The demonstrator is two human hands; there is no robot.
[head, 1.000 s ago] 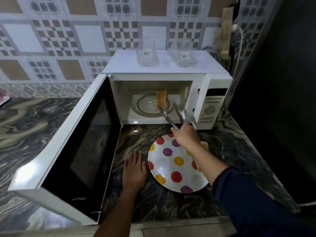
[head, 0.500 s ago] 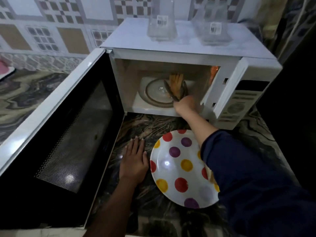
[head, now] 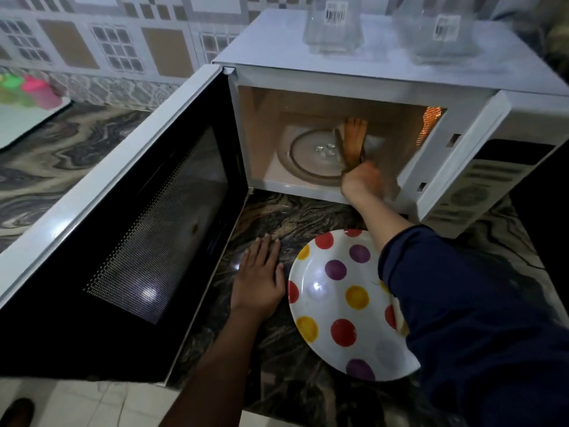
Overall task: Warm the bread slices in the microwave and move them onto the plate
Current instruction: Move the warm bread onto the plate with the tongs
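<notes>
Two hands are in view. The left hand [head: 260,283] is laid flat on the bench [head: 308,217], fingers spread and holding nothing, with the open door [head: 129,241] to its left and the plate [head: 341,306] just beside it on its right. The plate is seen to carry no bread where it shows; its right edge is cut off by the sleeve [head: 480,318].

The right hand [head: 361,183] is reached into the mouth of the microwave [head: 385,75], closed around the grip of the tongs [head: 346,152]. The tongs run straight ahead of that hand, up and away from it, and the bread [head: 354,140] is held at their far end, over the right rim of the turntable [head: 314,155]. The bread is seen edge-on, its long axis roughly in line with the tongs. Whether it rests on the glass or hangs just clear cannot be told. A pale shape beside it, right of the tongs, may be another slice, but it is blurred.

The right hand is far nearer the bread; the plate lies behind and below it, toward the body, so the coming move is judged a draw backward and down.
</notes>
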